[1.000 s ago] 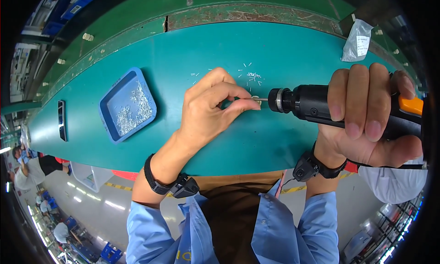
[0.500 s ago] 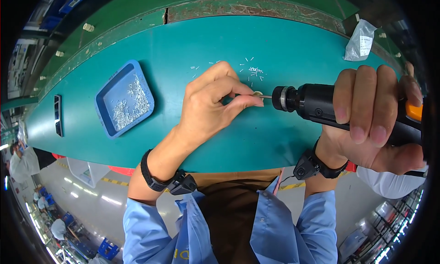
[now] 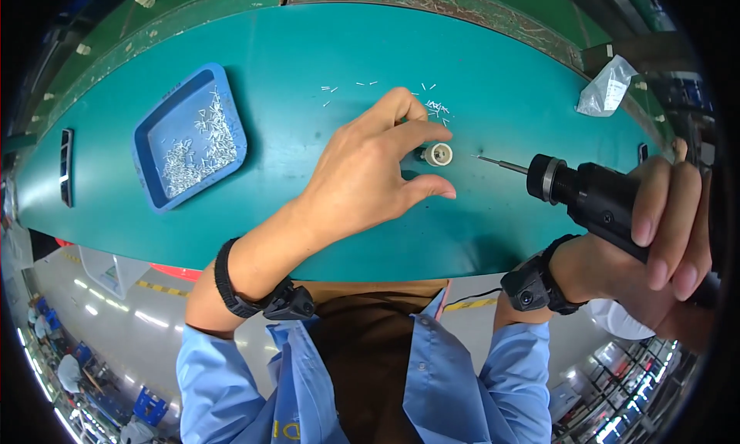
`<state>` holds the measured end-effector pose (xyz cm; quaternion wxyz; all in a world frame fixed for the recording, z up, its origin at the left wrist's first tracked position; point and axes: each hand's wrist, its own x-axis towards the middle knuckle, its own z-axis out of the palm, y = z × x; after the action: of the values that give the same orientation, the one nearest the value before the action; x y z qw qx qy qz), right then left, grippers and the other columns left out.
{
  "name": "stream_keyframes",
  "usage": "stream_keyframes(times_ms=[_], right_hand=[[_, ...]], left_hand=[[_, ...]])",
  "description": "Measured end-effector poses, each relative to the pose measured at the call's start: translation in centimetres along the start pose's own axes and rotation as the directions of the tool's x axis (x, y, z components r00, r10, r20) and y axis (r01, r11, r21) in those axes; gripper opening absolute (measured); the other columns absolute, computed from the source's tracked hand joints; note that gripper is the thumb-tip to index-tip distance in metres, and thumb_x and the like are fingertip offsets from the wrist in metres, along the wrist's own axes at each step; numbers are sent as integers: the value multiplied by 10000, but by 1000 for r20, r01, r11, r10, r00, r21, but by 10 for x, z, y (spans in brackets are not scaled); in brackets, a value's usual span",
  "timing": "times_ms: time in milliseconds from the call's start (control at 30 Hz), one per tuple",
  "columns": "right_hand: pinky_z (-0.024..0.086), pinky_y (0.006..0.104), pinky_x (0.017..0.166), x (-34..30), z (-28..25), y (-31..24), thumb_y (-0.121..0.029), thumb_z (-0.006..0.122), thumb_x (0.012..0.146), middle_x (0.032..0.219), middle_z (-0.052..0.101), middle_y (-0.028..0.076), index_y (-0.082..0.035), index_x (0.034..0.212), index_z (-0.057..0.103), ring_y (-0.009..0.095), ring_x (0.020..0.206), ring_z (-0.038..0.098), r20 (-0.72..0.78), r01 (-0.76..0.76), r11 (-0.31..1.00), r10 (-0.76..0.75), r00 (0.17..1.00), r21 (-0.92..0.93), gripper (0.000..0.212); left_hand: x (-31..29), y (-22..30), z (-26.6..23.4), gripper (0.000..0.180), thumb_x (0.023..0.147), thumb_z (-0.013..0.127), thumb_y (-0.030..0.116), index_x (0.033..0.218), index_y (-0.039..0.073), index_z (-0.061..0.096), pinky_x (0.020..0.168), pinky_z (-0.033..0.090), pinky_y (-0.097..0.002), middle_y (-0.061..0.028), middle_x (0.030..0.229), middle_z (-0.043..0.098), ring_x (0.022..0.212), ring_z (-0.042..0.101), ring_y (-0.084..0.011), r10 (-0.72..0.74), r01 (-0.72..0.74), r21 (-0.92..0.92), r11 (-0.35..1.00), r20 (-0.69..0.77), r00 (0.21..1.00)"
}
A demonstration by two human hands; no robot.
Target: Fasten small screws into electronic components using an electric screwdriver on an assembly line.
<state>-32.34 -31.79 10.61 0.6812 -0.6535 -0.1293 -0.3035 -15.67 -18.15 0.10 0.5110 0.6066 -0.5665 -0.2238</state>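
My left hand (image 3: 362, 166) is over the middle of the green table, thumb and index finger spread apart. Between them sits a small round cream-coloured part (image 3: 438, 154) with a dark side and a hollow face turned to the right. Whether the index finger touches it I cannot tell. Wrapped round a black electric screwdriver (image 3: 609, 201) is my right hand (image 3: 671, 228), at the right side. The thin bit points left at the part, a short gap away from it. Just beyond my left fingers lie loose small silver screws (image 3: 436, 107).
A blue tray (image 3: 142, 166) with many small silver screws stands at the left. Left of it lies a dark, narrow object (image 3: 66, 168). A clear plastic bag (image 3: 607, 88) with a white label rests at the far right, by the table's raised back edge (image 3: 432, 1).
My right hand has drawn the screwdriver back to the right, its bit away from the part. My left thumb and index finger have parted, and the round part now shows between them.
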Motion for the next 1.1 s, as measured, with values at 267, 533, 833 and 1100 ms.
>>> stream_keyframes(times_ms=[267, 533, 833, 1100], right_hand=[[429, 248, 610, 6, 16, -4, -470, 788, 688, 727, 611, -48, -115, 819, 640, 65, 661, 579, -76, -129, 991, 126, 989, -40, 405], [440, 264, 617, 19, 19, 8, -578, 718, 718, 804, 593, -33, -81, 1195, 529, 88, 678, 577, 34, -68, 982, 75, 997, -178, 714], [437, 274, 606, 10, 12, 25, -617, 660, 738, 800, 574, -24, -75, 1237, 482, 99, 657, 558, 22, -28, 988, 32, 999, -150, 758], [435, 284, 596, 13, 15, 41, -657, 602, 759, 796, 555, -15, -68, 1278, 435, 109, 636, 540, 42, 28, 991, -22, 999, -128, 802]], left_hand=[[-3, -9, 3, 365, 629, 819, 126, 952, 44, 671, 561, 417, -303, -51, 817, 508, 664, 487, -190, -20, 16, 77, 997, 54, 998], [1, -10, 4, 292, 662, 779, 38, 925, 13, 653, 559, 422, -306, -71, 830, 535, 670, 521, -209, 10, -15, 63, 998, 70, 997], [2, -10, 1, 280, 666, 768, 18, 917, 7, 644, 555, 416, -284, -68, 822, 529, 633, 501, -189, -62, 56, 55, 997, 123, 990], [3, -10, 2, 236, 684, 768, 113, 836, 9, 620, 540, 447, -374, -84, 823, 541, 611, 556, -270, -48, 40, 71, 997, 108, 993]])
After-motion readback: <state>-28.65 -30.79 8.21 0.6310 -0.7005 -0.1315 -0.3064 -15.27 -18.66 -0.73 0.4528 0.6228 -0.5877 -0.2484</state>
